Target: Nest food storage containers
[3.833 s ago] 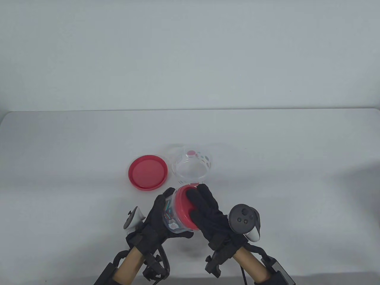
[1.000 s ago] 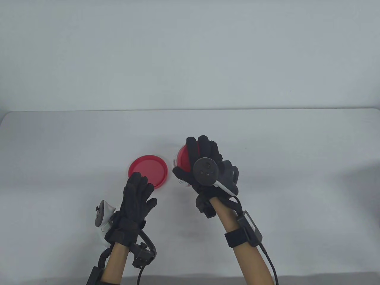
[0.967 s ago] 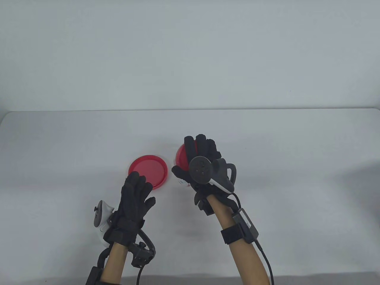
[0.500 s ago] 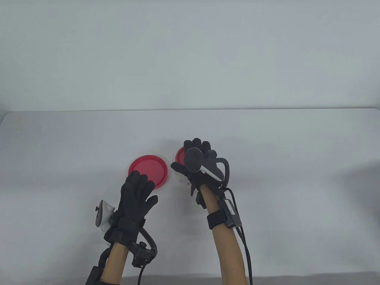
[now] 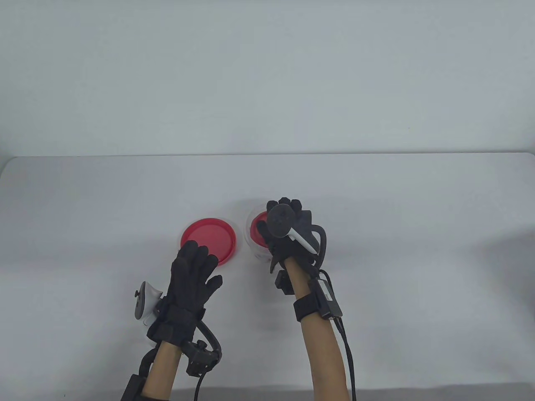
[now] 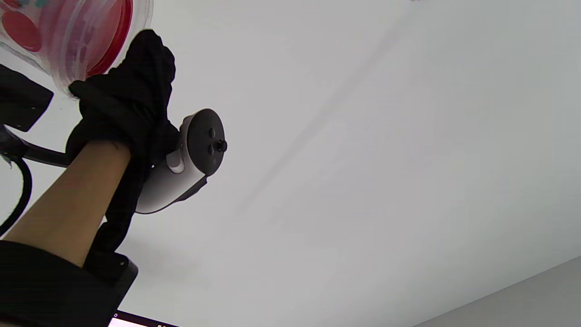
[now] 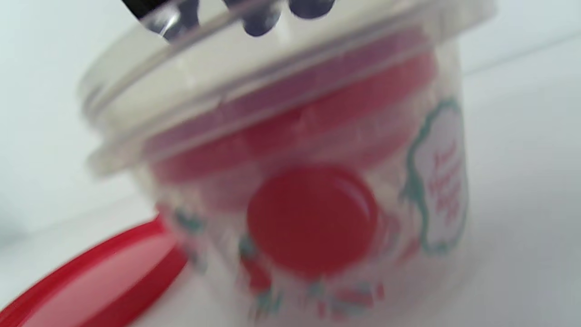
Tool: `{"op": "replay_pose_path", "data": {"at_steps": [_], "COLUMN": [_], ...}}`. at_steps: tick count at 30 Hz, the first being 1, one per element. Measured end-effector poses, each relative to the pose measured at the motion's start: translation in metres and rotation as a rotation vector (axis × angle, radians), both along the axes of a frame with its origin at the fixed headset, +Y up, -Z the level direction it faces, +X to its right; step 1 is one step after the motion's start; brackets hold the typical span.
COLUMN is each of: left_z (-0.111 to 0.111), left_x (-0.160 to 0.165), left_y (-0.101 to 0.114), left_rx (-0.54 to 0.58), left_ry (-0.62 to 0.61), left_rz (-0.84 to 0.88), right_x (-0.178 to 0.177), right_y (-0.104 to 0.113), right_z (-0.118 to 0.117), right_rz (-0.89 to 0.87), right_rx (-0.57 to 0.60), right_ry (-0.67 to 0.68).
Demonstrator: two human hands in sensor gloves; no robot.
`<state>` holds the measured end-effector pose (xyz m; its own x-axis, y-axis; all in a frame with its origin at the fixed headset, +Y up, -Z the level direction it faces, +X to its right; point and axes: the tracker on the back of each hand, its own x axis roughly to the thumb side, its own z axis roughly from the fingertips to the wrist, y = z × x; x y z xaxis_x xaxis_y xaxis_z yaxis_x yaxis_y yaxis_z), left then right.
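Observation:
A large clear printed container [image 5: 252,247] stands open on the white table [image 5: 376,250]. A smaller container with a red lid [image 5: 256,229] sits inside it. My right hand [image 5: 273,217] reaches down into the large container from above and grips the small one by its top. The right wrist view shows the small container's red lid [image 7: 290,131] below the large container's rim [image 7: 272,77], with my fingertips [image 7: 261,18] at the top. A loose red lid [image 5: 207,239] lies left of the containers. My left hand [image 5: 194,261] is open and empty, fingers spread at that lid's near edge.
The left wrist view shows my right hand [image 6: 127,91] and its tracker [image 6: 199,145] below the containers [image 6: 68,41]. The loose red lid also shows in the right wrist view [image 7: 91,281], close to the large container's base.
My right hand has carried the small red-lidded container forward from in front of me and lowered it into the large clear one. My left hand let it go and now sits open by the loose lid.

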<state>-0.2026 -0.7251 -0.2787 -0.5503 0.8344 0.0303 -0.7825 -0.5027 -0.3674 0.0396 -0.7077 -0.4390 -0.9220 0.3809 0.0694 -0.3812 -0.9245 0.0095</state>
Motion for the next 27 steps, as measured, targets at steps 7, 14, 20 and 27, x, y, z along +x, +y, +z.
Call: {"op": "replay_pose_path", "data": {"at_steps": [7,14,20,27], "left_z": [0.0,0.0,0.001,0.003], "left_x": [0.001,0.001,0.002,0.004], "left_y": [0.0,-0.001,0.0,-0.003], "left_rx": [-0.001,-0.001,-0.002,-0.01], "left_ry": [-0.002,0.001,-0.004,-0.012], "left_rz": [-0.005,-0.018,-0.025,-0.048], "right_x": [0.026,0.038,0.045,0.059], "right_y": [-0.008,-0.011,-0.014,-0.019], "right_z": [0.001,0.009,0.031,0.067], "right_rz": [0.204,0.05,0.003,-0.079], "right_rx": [-0.144,-0.15,-0.154,-0.163], "right_ry": [-0.147,-0.207,-0.176,-0.108]}}
